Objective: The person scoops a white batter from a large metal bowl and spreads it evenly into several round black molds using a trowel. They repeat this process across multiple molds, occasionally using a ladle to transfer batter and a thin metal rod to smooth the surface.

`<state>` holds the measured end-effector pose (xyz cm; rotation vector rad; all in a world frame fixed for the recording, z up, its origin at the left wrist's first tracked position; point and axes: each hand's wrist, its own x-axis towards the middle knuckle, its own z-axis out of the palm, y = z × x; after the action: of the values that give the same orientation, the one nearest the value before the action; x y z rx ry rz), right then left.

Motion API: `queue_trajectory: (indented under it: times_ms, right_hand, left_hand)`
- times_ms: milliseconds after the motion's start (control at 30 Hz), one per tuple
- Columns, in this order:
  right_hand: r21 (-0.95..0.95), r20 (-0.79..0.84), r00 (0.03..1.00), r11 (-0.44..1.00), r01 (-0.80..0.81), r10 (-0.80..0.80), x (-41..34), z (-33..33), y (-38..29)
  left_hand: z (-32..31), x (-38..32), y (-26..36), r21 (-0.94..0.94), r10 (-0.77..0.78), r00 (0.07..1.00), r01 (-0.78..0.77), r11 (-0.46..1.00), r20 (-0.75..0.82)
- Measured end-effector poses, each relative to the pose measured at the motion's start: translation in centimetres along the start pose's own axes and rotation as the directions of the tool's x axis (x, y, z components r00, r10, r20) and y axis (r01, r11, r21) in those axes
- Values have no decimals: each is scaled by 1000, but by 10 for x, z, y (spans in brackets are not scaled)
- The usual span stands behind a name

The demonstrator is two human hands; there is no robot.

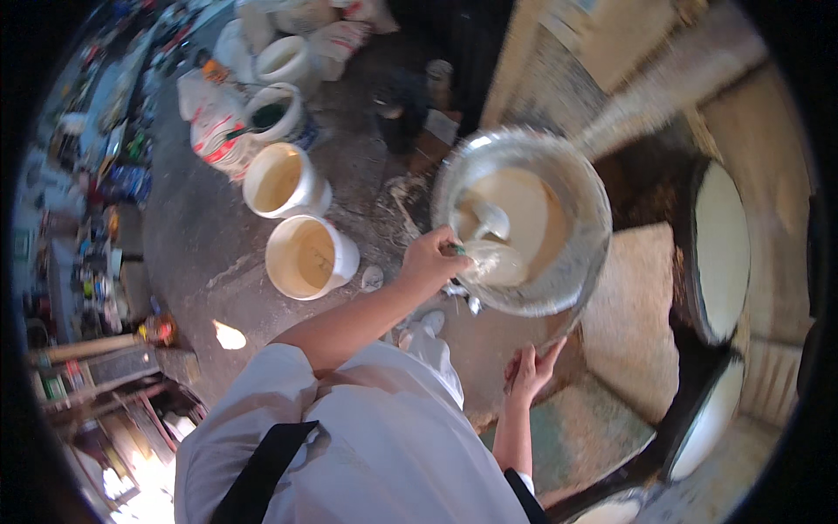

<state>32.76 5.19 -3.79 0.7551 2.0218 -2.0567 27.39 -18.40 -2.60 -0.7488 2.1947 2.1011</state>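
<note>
A wide metal basin (586, 196) holds cream-coloured liquid (510, 187), and a white ladle-like scoop (491, 219) sits in it. My left hand (432, 259) is over the basin's near-left rim, gripping a clear plastic vessel (501, 262) with green at its neck; it may be a bottle. The vessel's far end is over or in the liquid, blurred. Below the basin's right side is my right hand (530, 373), fingers partly curled near a thin brown edge or stick. Whether that hand grips it cannot be made out.
White plastic buckets (311, 259) (281, 180) stand on the dark floor to the left, with white sacks (216, 124) behind. At right are large round pans (720, 252) of pale liquid and a rough board (635, 314). A wooden beam (674, 78) crosses beyond the basin.
</note>
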Motion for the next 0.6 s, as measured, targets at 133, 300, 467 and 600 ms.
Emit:
queue_trajectory:
  times_ms: [133,300,467,600]
  right_hand:
    - [10,89,994,998,58,-58,1,32,0]
    - [-82,185,973,984,157,-140,-3,88,4]
    - [-153,302,945,972,177,-124,-10,172,5]
    - [-201,360,933,978,51,25,-21,236,4]
  left_hand:
    - [-64,-15,15,-280,-103,989,70,957,-105]
    - [-167,-10,2,-355,24,930,-163,921,-366]
    - [-271,34,-46,-204,15,786,-178,963,-618]
    - [-359,99,-90,-73,-103,609,73,995,-787]
